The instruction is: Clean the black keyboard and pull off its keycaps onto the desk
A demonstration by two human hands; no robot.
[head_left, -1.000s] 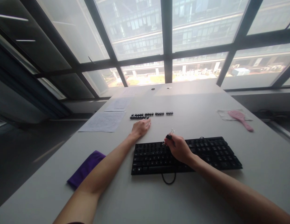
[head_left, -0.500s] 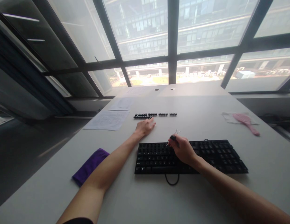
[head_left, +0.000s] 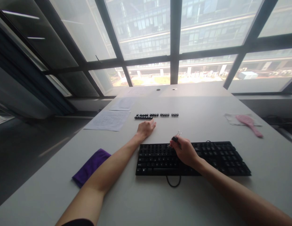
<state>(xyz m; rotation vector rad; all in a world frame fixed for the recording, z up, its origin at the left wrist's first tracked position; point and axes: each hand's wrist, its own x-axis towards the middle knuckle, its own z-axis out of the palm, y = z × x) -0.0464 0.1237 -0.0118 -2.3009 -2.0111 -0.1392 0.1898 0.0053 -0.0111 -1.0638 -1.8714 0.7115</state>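
Right hand (head_left: 186, 152) grips wired tool (head_left: 174, 138) (over keyboard (head_left: 156, 159)).

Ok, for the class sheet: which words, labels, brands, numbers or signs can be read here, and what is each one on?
No word, brand or number reads clearly.
Keyboard: key legends too small and blurred; one pale mark at lower left resembles a Windows logo.
Loose keycaps: too small to read.
Papers: marks too faint to read.

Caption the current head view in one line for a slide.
Left hand by lined-up loose black keycaps, right hand gripping a small wire-ended tool over a black keyboard.
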